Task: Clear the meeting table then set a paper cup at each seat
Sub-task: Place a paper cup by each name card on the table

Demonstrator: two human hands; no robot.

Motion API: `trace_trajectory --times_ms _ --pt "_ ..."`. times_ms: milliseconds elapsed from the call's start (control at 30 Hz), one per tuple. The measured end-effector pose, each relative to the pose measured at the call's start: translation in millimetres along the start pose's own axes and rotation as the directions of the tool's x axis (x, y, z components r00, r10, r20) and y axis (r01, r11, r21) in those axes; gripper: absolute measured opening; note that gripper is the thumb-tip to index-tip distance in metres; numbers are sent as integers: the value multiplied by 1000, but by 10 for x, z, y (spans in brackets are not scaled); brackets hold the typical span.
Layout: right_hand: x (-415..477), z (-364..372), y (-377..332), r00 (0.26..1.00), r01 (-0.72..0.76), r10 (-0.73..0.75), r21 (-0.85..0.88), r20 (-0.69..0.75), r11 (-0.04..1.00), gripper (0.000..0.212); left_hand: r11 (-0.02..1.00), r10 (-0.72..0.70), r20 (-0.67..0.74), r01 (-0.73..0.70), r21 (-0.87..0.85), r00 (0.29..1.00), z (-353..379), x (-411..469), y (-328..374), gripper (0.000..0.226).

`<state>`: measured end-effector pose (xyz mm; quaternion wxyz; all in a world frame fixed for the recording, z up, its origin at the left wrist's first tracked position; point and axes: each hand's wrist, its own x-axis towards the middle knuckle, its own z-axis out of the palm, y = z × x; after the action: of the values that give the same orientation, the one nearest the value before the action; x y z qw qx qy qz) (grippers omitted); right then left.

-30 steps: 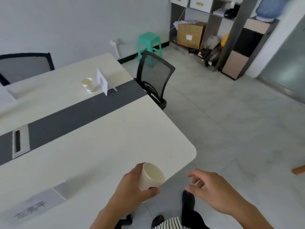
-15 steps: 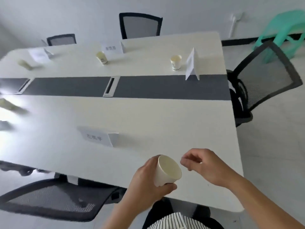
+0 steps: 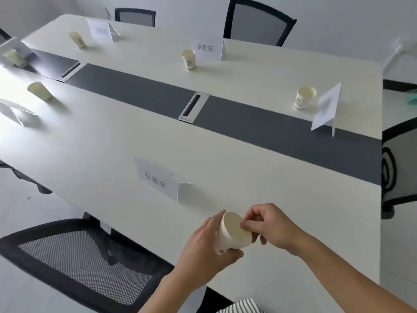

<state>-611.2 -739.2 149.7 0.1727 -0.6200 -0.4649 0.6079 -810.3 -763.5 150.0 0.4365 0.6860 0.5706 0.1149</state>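
The right hand (image 3: 269, 227) has moved in, fingertips now pinching the paper cup (image 3: 232, 233) rim. The left hand (image 3: 207, 251) grips its side, mouth tilted up-right, above the desk (image 3: 112, 136) near edge.

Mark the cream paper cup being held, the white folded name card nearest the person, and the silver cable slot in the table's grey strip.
Cream paper cup (image 3: 233, 233), head view: inside of its open mouth.
White folded name card (image 3: 155, 178), head view: printed front face.
Silver cable slot (image 3: 193, 107), head view: dark opening.
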Motion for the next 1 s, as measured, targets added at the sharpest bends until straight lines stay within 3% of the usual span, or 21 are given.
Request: trace_trajectory --times_ms 200,333,633,1000 --pt "1020 -303 -686 955 28 -70 -151 -286 988 9 995 -98 -26 97 -18 995 -562 608 -579 57" --pt "1812 -361 -1046 898 16 -122 -246 -422 969 9 974 -181 -14 177 -143 983 -834 763 -876 47" --pt "3154 -45 -1300 898 -124 -88 -440 -431 889 8 902 -326 -4 310 -299 945 -966 750 -1312 39" --pt "3393 8 -1211 909 -210 -36 -530 -416 822 15 888 -354 17 342 -307 935 -948 872 -1393 38"
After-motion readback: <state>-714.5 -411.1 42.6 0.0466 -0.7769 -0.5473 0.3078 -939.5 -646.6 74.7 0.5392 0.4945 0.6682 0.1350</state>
